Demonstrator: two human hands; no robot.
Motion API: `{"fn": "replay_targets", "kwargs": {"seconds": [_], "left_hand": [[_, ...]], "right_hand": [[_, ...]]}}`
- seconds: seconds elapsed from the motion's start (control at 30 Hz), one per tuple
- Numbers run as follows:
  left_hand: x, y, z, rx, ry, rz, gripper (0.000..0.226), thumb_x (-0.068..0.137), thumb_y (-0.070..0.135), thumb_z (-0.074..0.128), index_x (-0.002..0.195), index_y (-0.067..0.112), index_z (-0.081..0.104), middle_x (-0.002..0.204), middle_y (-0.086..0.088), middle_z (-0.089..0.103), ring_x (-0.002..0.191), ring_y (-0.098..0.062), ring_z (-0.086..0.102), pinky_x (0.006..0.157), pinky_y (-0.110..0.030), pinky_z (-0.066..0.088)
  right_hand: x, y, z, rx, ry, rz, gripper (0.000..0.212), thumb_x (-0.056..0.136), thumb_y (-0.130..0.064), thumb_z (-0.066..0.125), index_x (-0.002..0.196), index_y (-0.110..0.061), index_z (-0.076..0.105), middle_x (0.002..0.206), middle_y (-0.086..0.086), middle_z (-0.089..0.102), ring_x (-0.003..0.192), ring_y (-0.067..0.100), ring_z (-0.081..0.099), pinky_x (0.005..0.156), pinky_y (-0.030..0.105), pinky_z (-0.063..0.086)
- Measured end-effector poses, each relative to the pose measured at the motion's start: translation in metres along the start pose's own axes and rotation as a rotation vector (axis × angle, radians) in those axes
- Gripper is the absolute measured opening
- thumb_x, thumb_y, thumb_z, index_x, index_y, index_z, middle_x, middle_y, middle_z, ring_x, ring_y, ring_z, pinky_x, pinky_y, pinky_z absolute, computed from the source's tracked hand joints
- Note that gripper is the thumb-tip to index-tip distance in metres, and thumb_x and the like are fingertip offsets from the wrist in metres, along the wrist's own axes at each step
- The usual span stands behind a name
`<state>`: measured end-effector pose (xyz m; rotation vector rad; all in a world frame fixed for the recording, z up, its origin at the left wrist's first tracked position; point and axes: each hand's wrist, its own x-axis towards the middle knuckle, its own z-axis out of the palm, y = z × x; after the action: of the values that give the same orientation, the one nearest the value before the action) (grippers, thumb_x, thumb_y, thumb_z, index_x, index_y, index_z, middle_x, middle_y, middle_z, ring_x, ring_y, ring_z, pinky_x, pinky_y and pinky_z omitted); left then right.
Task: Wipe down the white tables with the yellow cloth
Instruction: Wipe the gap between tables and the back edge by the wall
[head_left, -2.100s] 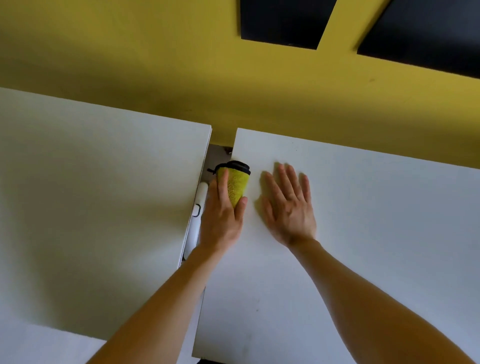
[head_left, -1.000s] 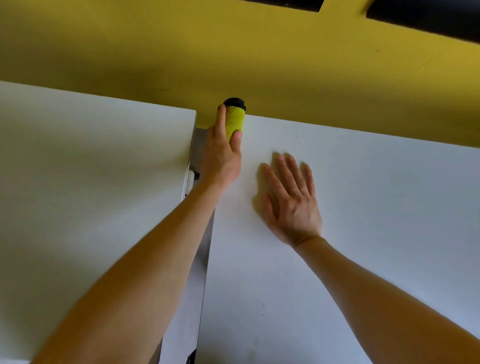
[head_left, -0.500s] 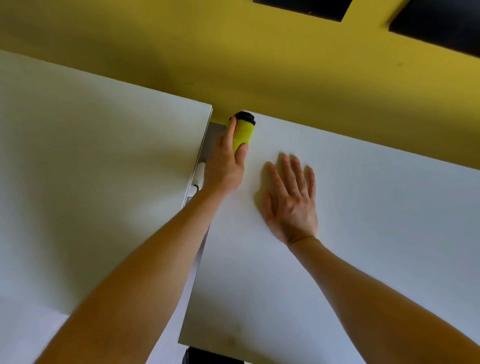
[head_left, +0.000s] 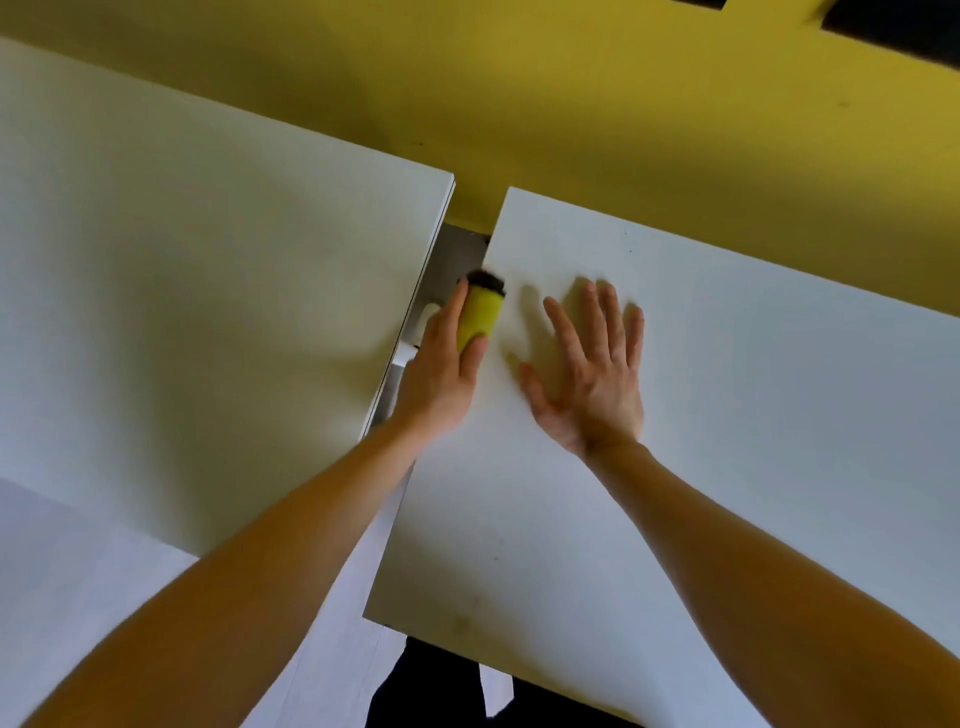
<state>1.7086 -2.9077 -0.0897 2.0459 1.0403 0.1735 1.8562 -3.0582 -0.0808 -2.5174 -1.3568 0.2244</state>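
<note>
left of the narrow grey gap (head_left: 457, 254) lies the broad flat white left table (head_left: 208, 291). at the gap's right side the left hand (head_left: 441, 379) grips the rolled yellow cloth with a black end (head_left: 480, 318), fingers and thumb curled round it, on the edge of the flat white right table (head_left: 753, 415). the roll's long axis runs along the gap, black end pointing away from the person. farther right of the gap the right hand (head_left: 592, 374) lies flat, fingers spread, holding nothing. the next stroke likely follows that edge.
</note>
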Motion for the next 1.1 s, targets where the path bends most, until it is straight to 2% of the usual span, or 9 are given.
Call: {"fn": "replay_targets", "kwargs": {"seconds": [0.1, 0.2, 0.37, 0.5, 0.6, 0.73, 0.83, 0.93, 1.1], "left_hand": [[0.056, 0.015, 0.008, -0.003, 0.014, -0.008, 0.074, 0.104, 0.061, 0.034, 0.171, 0.031, 0.024, 0.163, -0.005, 0.048, 0.138, -0.036, 0.055, 0.105, -0.061, 0.051], [0.01, -0.003, 0.008, -0.014, 0.012, 0.017, 0.07, 0.108, 0.059, 0.034, 0.172, 0.033, 0.021, 0.167, -0.003, 0.044, 0.14, -0.035, 0.055, 0.105, -0.059, 0.053], [-0.173, -0.043, -0.017, -0.01, -0.05, -0.058, 0.062, 0.112, 0.052, 0.038, 0.17, 0.039, 0.021, 0.166, 0.001, 0.046, 0.128, -0.029, 0.065, 0.083, -0.021, 0.048], [-0.144, -0.047, -0.017, 0.009, -0.036, -0.044, 0.065, 0.113, 0.051, 0.041, 0.172, 0.038, 0.017, 0.164, 0.001, 0.046, 0.123, -0.032, 0.065, 0.09, -0.044, 0.056], [-0.062, -0.015, -0.005, -0.048, -0.006, 0.003, 0.065, 0.115, 0.042, 0.045, 0.173, 0.029, 0.02, 0.167, -0.006, 0.044, 0.138, -0.038, 0.057, 0.106, -0.055, 0.051], [-0.066, -0.021, 0.002, -0.027, 0.053, 0.02, 0.063, 0.114, 0.042, 0.046, 0.172, 0.028, 0.025, 0.166, -0.005, 0.045, 0.141, -0.035, 0.054, 0.108, -0.054, 0.05], [-0.172, -0.057, -0.011, -0.068, 0.015, -0.01, 0.062, 0.115, 0.042, 0.045, 0.172, 0.034, 0.023, 0.166, 0.003, 0.044, 0.138, -0.017, 0.051, 0.104, -0.038, 0.049], [-0.265, -0.075, -0.034, -0.119, -0.078, -0.064, 0.064, 0.111, 0.047, 0.042, 0.171, 0.039, 0.019, 0.168, 0.011, 0.04, 0.134, -0.007, 0.053, 0.102, -0.036, 0.052], [-0.164, -0.057, -0.021, -0.015, -0.077, -0.073, 0.066, 0.115, 0.047, 0.044, 0.173, 0.036, 0.014, 0.167, -0.001, 0.045, 0.133, -0.033, 0.06, 0.096, -0.04, 0.047]], "right_hand": [[0.0, 0.001, -0.001, -0.018, 0.001, -0.011, 0.078, 0.098, -0.067, 0.054, 0.166, -0.03, 0.042, 0.178, 0.021, 0.019, 0.168, 0.039, 0.004, 0.132, 0.067, 0.007], [0.002, 0.001, 0.001, -0.043, 0.002, -0.017, 0.075, 0.099, -0.068, 0.054, 0.164, -0.032, 0.044, 0.177, 0.021, 0.023, 0.168, 0.039, 0.008, 0.132, 0.066, 0.007], [-0.01, -0.016, -0.003, -0.176, -0.01, -0.036, 0.065, 0.112, -0.053, 0.039, 0.168, -0.021, 0.035, 0.177, 0.022, 0.021, 0.168, 0.039, 0.007, 0.128, 0.074, 0.007], [-0.084, -0.061, 0.002, -0.114, -0.046, -0.033, 0.062, 0.116, -0.044, 0.032, 0.172, -0.019, 0.026, 0.182, 0.01, 0.01, 0.169, 0.031, -0.002, 0.131, 0.07, 0.002], [-0.127, -0.058, 0.012, -0.086, -0.079, -0.078, 0.064, 0.116, -0.047, 0.034, 0.173, -0.021, 0.022, 0.183, 0.008, 0.007, 0.169, 0.028, -0.005, 0.132, 0.067, 0.004], [-0.124, -0.054, 0.018, -0.106, -0.043, -0.071, 0.066, 0.114, -0.051, 0.04, 0.172, -0.023, 0.027, 0.182, 0.005, 0.011, 0.169, 0.025, -0.002, 0.134, 0.063, 0.003], [-0.127, -0.055, 0.019, -0.088, -0.021, -0.068, 0.067, 0.113, -0.052, 0.039, 0.173, -0.023, 0.026, 0.182, 0.005, 0.012, 0.169, 0.025, -0.001, 0.134, 0.062, 0.004], [-0.127, -0.056, 0.018, -0.091, -0.003, -0.068, 0.066, 0.114, -0.051, 0.038, 0.173, -0.023, 0.025, 0.182, 0.005, 0.012, 0.169, 0.026, 0.0, 0.134, 0.062, 0.005], [-0.127, -0.059, 0.018, -0.101, 0.004, -0.07, 0.066, 0.114, -0.05, 0.037, 0.172, -0.022, 0.026, 0.182, 0.007, 0.014, 0.169, 0.027, 0.002, 0.134, 0.062, 0.005]]}}
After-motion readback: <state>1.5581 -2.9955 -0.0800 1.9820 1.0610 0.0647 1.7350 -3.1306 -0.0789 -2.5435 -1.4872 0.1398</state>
